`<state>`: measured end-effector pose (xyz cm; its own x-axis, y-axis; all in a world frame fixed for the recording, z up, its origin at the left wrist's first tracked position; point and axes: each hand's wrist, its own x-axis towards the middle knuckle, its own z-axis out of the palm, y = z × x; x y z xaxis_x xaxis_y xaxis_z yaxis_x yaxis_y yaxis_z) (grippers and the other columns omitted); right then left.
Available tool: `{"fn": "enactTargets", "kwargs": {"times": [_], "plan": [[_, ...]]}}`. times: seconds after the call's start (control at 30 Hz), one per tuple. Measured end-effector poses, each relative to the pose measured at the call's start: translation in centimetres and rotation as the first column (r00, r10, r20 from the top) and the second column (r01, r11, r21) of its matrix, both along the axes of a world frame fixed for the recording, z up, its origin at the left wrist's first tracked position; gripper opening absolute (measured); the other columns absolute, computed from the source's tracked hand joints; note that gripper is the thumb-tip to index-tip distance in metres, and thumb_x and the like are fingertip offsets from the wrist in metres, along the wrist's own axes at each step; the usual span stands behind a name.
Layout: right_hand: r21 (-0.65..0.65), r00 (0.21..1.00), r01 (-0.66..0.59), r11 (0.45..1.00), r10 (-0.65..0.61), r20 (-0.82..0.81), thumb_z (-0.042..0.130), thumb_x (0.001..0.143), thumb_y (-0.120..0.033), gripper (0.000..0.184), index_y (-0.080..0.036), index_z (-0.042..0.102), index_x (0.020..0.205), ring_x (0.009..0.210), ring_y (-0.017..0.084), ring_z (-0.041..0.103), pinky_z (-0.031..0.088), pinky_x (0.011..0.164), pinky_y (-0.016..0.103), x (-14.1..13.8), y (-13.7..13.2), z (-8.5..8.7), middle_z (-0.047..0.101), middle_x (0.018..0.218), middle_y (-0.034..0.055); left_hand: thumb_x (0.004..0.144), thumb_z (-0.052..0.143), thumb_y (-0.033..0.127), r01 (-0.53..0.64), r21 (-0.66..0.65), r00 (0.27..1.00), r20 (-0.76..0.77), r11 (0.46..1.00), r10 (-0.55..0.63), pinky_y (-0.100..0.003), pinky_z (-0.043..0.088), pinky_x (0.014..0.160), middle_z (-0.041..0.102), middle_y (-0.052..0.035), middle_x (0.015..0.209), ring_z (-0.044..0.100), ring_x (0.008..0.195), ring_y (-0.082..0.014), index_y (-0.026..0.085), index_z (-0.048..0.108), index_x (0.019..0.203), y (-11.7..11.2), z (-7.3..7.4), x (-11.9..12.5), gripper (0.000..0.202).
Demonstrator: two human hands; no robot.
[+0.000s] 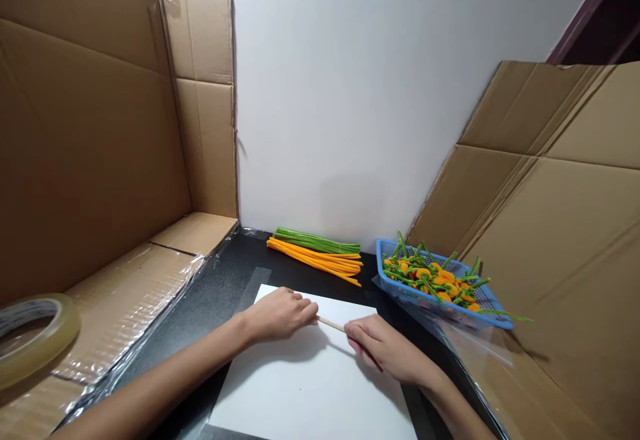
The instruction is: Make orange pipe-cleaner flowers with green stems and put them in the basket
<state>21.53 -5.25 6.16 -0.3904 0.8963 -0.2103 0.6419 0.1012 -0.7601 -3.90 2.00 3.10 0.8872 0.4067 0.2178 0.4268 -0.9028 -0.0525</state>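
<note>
Thin pale stick [331, 324], slightly slanted, between left hand [284, 313] and right hand [381, 347]

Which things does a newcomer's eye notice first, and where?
Probably the blue basket at right, heaped with orange and green pieces. Next, green strips and orange strips lying near the wall. Below, the left hand and right hand hold a thin stick above the white sheet.

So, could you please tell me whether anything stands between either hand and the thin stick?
Nothing visible does: the left hand and the right hand both hold the thin stick directly, and its stretch between them shows uncovered above the white sheet.
</note>
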Motion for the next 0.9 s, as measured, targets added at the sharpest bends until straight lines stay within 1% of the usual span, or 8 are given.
{"fn": "enactTargets", "kwargs": {"times": [0.07, 0.17, 0.27, 0.4, 0.5, 0.67, 0.77, 0.9], "plan": [[-0.066, 0.999, 0.042, 0.997, -0.042, -0.001, 0.032, 0.099, -0.055, 0.052, -0.022, 0.043, 0.061, 0.041, 0.011, 0.032, 0.033, 0.050, 0.024, 2.6, -0.5, -1.3, 0.042, 0.041, -0.0060, 0.103, 0.038, 0.026, -0.058, -0.052, 0.998, -0.010, 0.997, 0.058, -0.028, 0.042, 0.061, 0.069, -0.0058, 0.079, 0.065, 0.068, -0.0190, 0.017, 0.056, 0.087, 0.9, -1.0, -1.8, 0.025], [0.110, 0.977, 0.183, 0.977, -0.193, 0.092, 0.035, 0.097, -0.056, 0.048, -0.022, 0.052, 0.068, 0.046, 0.014, 0.040, 0.033, 0.054, 0.026, 5.8, -0.6, -2.5, 0.044, 0.045, -0.0051, 0.104, 0.034, 0.027, -0.182, -0.115, 0.981, 0.045, 0.976, 0.188, -0.027, 0.043, 0.065, 0.069, -0.0053, 0.083, 0.066, 0.072, -0.0175, 0.018, 0.057, 0.092, 2.3, -1.7, -2.6, 0.027], [0.335, 0.891, 0.242, 0.911, -0.345, 0.295, 0.039, 0.097, -0.049, 0.041, -0.022, 0.057, 0.071, 0.063, 0.020, 0.059, 0.035, 0.059, 0.027, 6.5, -0.2, -3.2, 0.063, 0.064, 0.0019, 0.103, 0.037, 0.031, -0.120, -0.102, 0.991, 0.052, 0.988, 0.125, -0.027, 0.045, 0.071, 0.069, -0.0074, 0.089, 0.066, 0.081, -0.0192, 0.017, 0.059, 0.096, 3.2, -1.7, -0.4, 0.027], [0.438, 0.681, 0.271, 0.857, -0.492, 0.543, 0.035, 0.099, -0.039, 0.034, -0.024, 0.062, 0.086, 0.072, 0.027, 0.069, 0.031, 0.056, 0.029, 4.8, -0.1, -3.7, 0.073, 0.075, 0.0064, 0.097, 0.050, 0.048, -0.012, -0.093, 0.993, 0.118, 0.996, 0.023, -0.033, 0.048, 0.085, 0.069, -0.0121, 0.109, 0.065, 0.099, -0.0242, 0.014, 0.053, 0.125, 4.9, -0.6, 3.7, 0.044], [0.483, 0.567, 0.267, 0.834, -0.541, 0.621, 0.034, 0.101, -0.037, 0.032, -0.024, 0.063, 0.096, 0.073, 0.030, 0.072, 0.029, 0.054, 0.029, 4.2, -0.2, -3.7, 0.075, 0.078, 0.0087, 0.098, 0.050, 0.043, -0.265, -0.019, 0.958, 0.107, 0.964, 0.266, -0.032, 0.046, 0.094, 0.067, -0.0112, 0.116, 0.062, 0.108, -0.0228, 0.017, 0.056, 0.124, 7.7, 0.8, 4.3, 0.037], [0.596, 0.464, 0.185, 0.781, -0.604, 0.648, 0.040, 0.100, -0.032, 0.028, -0.020, 0.066, 0.099, 0.079, 0.031, 0.072, 0.038, 0.058, 0.033, 4.9, -0.6, -4.3, 0.075, 0.083, 0.0111, 0.093, 0.051, 0.018, -0.539, -0.004, 0.839, 0.086, 0.842, 0.537, -0.036, 0.045, 0.093, 0.065, -0.0195, 0.111, 0.060, 0.109, -0.0277, 0.010, 0.062, 0.110, 13.8, 2.0, 1.1, 0.022], [0.728, 0.478, 0.050, 0.684, -0.656, 0.584, 0.045, 0.099, -0.027, 0.026, -0.017, 0.068, 0.100, 0.089, 0.030, 0.069, 0.045, 0.070, 0.036, 4.2, -0.6, -4.8, 0.073, 0.091, 0.0124, 0.089, 0.055, 0.015, -0.568, -0.015, 0.823, 0.013, 0.823, 0.568, -0.032, 0.046, 0.087, 0.070, -0.0152, 0.100, 0.066, 0.097, -0.0245, 0.013, 0.067, 0.096, 15.9, 2.1, -0.8, 0.014], [0.779, 0.674, -0.010, 0.628, -0.571, 0.469, 0.043, 0.100, -0.024, 0.027, -0.017, 0.068, 0.107, 0.097, 0.027, 0.065, 0.045, 0.082, 0.035, 0.8, 2.7, -3.8, 0.072, 0.104, 0.0120, 0.092, 0.055, 0.021, -0.559, -0.023, 0.829, -0.024, 0.829, 0.558, -0.029, 0.046, 0.081, 0.072, -0.0148, 0.100, 0.069, 0.094, -0.0237, 0.016, 0.071, 0.093, 16.7, 2.4, -1.9, 0.017]]}}
